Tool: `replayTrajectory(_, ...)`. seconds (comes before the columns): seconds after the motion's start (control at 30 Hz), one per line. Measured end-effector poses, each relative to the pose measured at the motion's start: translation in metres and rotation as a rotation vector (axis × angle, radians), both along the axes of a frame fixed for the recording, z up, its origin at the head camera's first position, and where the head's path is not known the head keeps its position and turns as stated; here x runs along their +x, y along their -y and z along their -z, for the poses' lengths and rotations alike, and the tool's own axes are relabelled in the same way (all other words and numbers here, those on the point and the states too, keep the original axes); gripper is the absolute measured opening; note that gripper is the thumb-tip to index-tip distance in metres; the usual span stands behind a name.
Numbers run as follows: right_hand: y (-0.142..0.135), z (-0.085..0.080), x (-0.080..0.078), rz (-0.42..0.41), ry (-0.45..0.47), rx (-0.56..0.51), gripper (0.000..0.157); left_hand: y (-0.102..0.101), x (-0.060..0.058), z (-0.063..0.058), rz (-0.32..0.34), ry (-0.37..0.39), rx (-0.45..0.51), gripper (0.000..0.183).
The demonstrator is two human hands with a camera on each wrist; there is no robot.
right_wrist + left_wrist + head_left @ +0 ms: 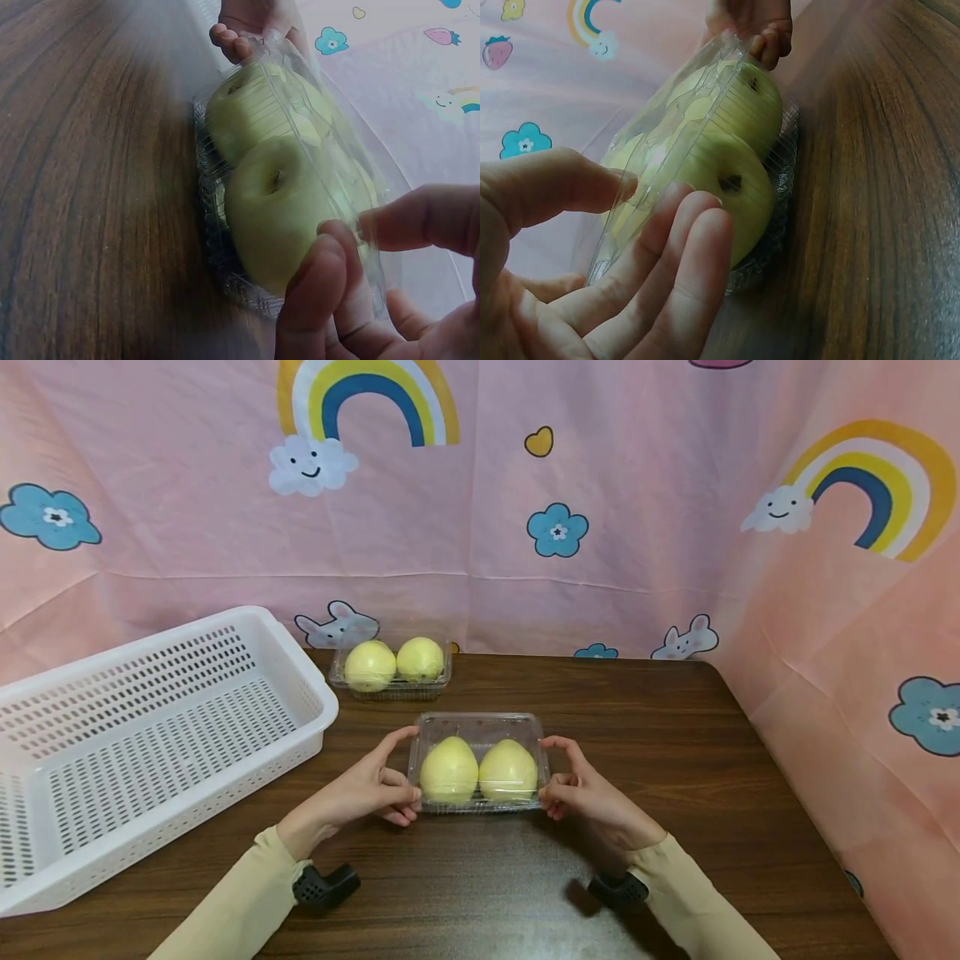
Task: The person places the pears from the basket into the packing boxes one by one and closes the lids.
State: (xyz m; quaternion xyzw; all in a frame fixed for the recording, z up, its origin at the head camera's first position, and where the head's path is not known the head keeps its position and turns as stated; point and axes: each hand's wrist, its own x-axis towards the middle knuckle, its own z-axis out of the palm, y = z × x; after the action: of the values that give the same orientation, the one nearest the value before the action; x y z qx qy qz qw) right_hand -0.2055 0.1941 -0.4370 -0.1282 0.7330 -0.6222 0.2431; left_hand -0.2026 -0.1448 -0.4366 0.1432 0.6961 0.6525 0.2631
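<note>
a dark wooden bench (675, 752) with a streaky grain fills the near view, and two cream sleeves come in from the bottom edge, each with a small black device strapped at the wrist. at the middle of the bench lies a clear plastic clamshell box (480, 762) with two pale yellow-green fruits (478, 770) side by side inside it, its ribbed lid closed over them. the left hand (367, 789) holds the box's left end: the thumb lies on top of the lid near the edge and the fingers (667, 277) curl against the near side wall, lightly spread, so the end of the box is pinched between them. the right hand (588, 793) mirrors it on the right end, thumb up on the lid and fingers (319, 300) bent against the side wall beside the nearer fruit. the box sits flat on the bench, its base touching the wood.

to the left, well apart from the hands, a white perforated plastic basket (142, 735) rests on the bench with one end past the picture's edge. farther back, near the bench's rear edge, a second clear box (392, 670) holds two more yellow fruits. behind it all hangs a pink cloth backdrop (637, 527) printed with rainbows, smiling clouds, blue flowers and rabbits, wrapping round on the right side.
</note>
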Motion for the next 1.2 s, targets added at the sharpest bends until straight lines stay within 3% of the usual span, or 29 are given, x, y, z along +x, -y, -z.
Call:
replayTrajectory(0.43, -0.002, 0.000, -0.001, -0.024, 0.012, -0.021, 0.066, -0.003, 0.002, -0.005, 0.018, -0.014, -0.027, 0.088)
replayTrajectory(0.73, -0.002, 0.000, 0.001, -0.009, 0.034, -0.043, 0.068, -0.012, 0.004, -0.012, -0.030, -0.035, -0.146, 0.090)
replayTrajectory(1.2, -0.002, 0.002, 0.001, -0.013, 0.028, -0.059, 0.068, -0.014, 0.003, -0.012, -0.054, -0.018, -0.142, 0.089)
